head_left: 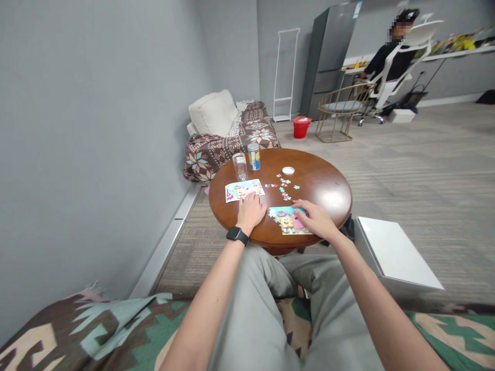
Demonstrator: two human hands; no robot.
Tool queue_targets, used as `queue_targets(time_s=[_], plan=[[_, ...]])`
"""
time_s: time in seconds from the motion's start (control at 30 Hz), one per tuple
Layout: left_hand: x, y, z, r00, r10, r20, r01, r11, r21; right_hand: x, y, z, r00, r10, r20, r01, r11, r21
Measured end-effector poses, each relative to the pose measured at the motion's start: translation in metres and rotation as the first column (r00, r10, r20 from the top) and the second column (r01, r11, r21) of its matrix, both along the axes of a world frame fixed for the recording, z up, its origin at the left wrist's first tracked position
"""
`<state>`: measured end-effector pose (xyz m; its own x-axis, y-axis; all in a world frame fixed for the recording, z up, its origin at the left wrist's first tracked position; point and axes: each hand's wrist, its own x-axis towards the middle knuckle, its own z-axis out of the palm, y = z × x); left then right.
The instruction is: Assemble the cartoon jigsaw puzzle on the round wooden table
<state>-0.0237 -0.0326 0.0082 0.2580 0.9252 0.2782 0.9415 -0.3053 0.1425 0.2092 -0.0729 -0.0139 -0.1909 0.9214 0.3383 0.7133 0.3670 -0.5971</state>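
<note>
A partly joined jigsaw puzzle (285,220) with a yellow cartoon figure and a pink one lies near the front edge of the round table. My right hand (315,219) is over its right side, fingers apart and touching or just above it; part of the picture is hidden beneath. To the left, my left hand (252,210) rests with fingers laid out at the lower edge of a printed picture sheet (232,192). Loose jigsaw pieces (285,195) are scattered beyond the puzzle, several in a loose row.
On the wooden table (320,175) stand a glass (240,167) and a tin can (254,157), with a round lid (288,170) nearby. A white box (398,252) is on the right. Farther back are a red bucket (301,128), a wire chair (344,107) and a seated person (382,54).
</note>
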Motion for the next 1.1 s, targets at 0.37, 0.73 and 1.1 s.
queue_targets(time_s=[0.37,0.73,1.1], plan=[[-0.0002,-0.0007,0.0019,1.000,0.004,-0.007,-0.004,1.000,-0.008,-0.0014,-0.0016,0.0030,1.000,-0.012,0.014,0.012,1.000,-0.012],[-0.0014,0.0014,-0.0007,1.000,-0.011,0.012,0.011,1.000,0.018,-0.0030,-0.0033,0.0044,1.000,-0.015,-0.006,0.015,1.000,0.005],[-0.0023,0.0001,-0.0003,1.000,-0.015,0.009,0.015,0.999,0.032,-0.0040,-0.0045,0.0056,1.000,-0.027,0.014,0.027,1.000,-0.014]])
